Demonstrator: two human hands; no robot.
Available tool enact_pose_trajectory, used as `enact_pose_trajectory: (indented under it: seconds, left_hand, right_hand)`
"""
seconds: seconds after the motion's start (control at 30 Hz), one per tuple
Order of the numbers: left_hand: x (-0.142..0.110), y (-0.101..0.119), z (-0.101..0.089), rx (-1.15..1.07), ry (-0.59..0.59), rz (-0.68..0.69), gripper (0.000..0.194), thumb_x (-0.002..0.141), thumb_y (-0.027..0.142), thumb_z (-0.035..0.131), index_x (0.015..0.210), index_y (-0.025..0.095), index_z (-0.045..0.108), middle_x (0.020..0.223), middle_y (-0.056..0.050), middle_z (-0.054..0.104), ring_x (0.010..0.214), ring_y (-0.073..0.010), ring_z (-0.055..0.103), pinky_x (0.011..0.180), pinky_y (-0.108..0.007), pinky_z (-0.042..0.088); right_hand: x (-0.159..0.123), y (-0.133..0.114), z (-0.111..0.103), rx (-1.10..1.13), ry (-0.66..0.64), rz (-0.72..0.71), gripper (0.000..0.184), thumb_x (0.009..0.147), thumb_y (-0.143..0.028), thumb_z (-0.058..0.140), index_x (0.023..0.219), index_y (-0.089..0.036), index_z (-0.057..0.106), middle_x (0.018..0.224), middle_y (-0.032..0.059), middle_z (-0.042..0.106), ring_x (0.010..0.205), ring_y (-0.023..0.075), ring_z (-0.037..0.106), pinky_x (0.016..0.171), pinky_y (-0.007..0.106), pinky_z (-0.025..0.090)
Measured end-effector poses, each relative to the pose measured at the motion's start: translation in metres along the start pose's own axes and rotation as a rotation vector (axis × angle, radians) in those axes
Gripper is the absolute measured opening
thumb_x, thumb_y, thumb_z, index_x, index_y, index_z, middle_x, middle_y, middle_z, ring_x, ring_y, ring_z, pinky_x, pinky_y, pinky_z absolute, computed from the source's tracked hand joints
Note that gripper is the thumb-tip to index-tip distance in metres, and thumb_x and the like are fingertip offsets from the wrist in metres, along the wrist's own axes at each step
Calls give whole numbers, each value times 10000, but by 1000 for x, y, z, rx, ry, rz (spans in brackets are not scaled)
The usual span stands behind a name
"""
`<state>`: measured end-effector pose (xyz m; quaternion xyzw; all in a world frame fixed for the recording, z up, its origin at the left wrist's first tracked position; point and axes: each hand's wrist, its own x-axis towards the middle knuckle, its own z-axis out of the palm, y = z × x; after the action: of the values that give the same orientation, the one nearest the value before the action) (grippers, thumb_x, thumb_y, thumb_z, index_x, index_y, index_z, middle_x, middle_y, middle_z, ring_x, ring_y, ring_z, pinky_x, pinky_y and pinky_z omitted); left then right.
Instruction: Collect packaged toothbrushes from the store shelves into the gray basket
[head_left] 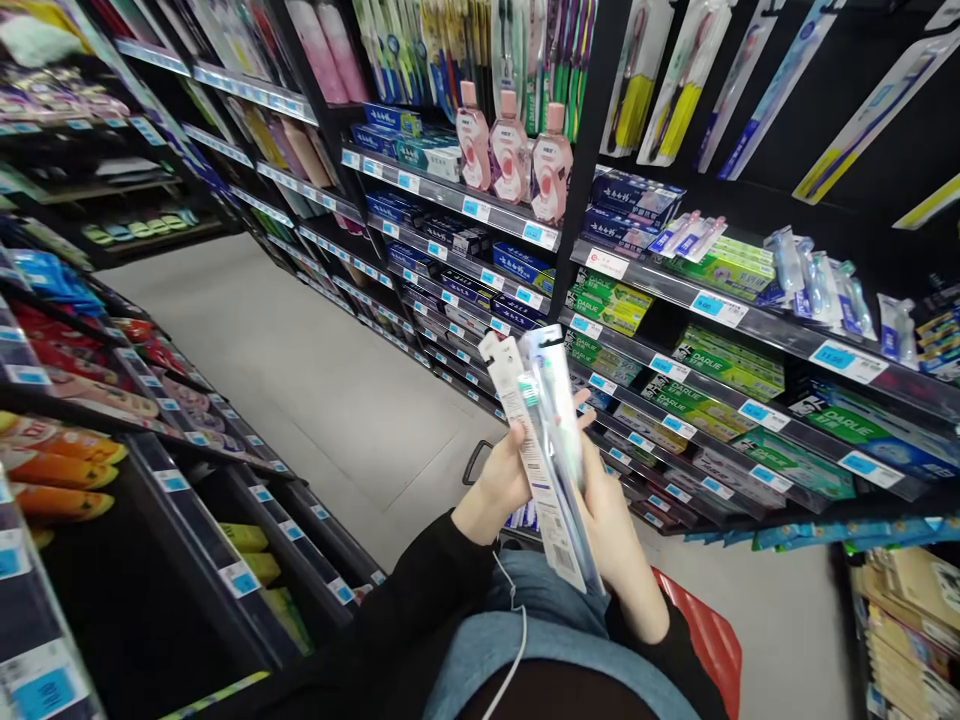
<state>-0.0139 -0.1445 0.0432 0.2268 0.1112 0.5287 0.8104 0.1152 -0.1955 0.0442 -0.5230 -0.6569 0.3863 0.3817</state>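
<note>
Two packaged toothbrushes are held upright before my body in the head view. My left hand grips a toothbrush pack with white printed card turned toward me. Beside it, my right hand is closed around a second toothbrush pack, a clear blister with a light back, its far fingers showing past the edge. The two packs overlap and lean slightly apart at the top. A toothbrush head with green and white bristles shows between them. Some fingers are hidden behind the packs.
Shelves ahead hold Darlie toothpaste boxes, pink mouthwash bottles and hanging toothbrush packs. Another shelf unit with orange bottles stands at left. The tiled aisle floor runs between. A red basket-like object is beside my right arm.
</note>
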Motion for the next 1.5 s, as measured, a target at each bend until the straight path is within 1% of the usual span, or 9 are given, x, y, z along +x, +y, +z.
enact_pose_trajectory:
  seconds: [0.07,0.2,0.37,0.57,0.87,0.97,1.1,1.3,1.5]
  left_hand:
    - [-1,-5,-2,5,19,-28,578,665,477,781,1138,173,650,1404,-116,510,1298,-373,439,973,-481,466]
    - [-5,-6,-3,4,61,-74,582,743,451,717,1216,132,599,1243,-152,629,1138,-340,587,852,-423,533]
    - [-11,-4,3,77,144,11,629,754,355,707,1314,149,507,1268,-151,615,1039,-319,640,873,-459,517]
    - [-18,-5,0,37,53,-63,698,772,459,624,1373,143,464,1290,-155,600,1130,-371,593,990,-525,436]
    - [-21,-6,1,-4,5,79,467,870,452,509,1268,220,583,1489,-79,411,1327,-352,403,1045,-561,384]
    - [-24,-3,-1,7,17,73,421,902,404,467,1238,195,612,1470,-95,434,1256,-339,476,1030,-584,392]
    - [-29,2,-9,26,67,54,414,910,387,447,1225,189,628,1467,-102,437,1189,-326,526,1034,-608,382]
    - [-38,9,-16,25,171,37,403,911,378,432,1196,201,655,1459,-79,458,1152,-309,559,1043,-587,399]
    - [-50,20,-13,73,427,15,400,861,475,500,1166,286,679,1479,13,436,1316,-361,426,1047,-544,429]
  right_hand:
    - [0,0,4,-42,36,-28,462,948,-337,389,1397,-230,417,1076,84,654,875,236,631,753,334,487]
    - [-1,3,-4,-50,335,-183,323,936,-369,423,1135,-203,615,937,66,603,835,205,572,749,324,449]
    - [-5,-2,-13,15,30,-151,182,894,-351,554,824,-190,601,753,-7,590,648,129,492,620,255,377]
    - [-11,2,0,134,256,-70,271,939,-382,486,775,-182,567,714,-26,553,641,110,476,612,233,358]
    - [-18,8,-13,288,484,50,288,896,-448,519,766,-192,540,673,-40,489,595,116,418,564,237,342]
    - [-1,20,-47,308,609,80,273,863,-458,527,794,-196,562,647,-47,474,559,112,383,544,238,327]
    - [65,28,-133,125,742,-2,183,729,-322,542,786,-171,628,739,10,602,701,172,525,696,295,423]
    - [173,-9,-250,-272,984,-6,325,734,-154,485,1005,-99,657,1047,144,665,996,253,586,948,411,404]
    - [154,-35,-348,-359,1080,-98,399,833,-117,435,1171,-32,629,1151,175,648,991,160,608,841,267,427]
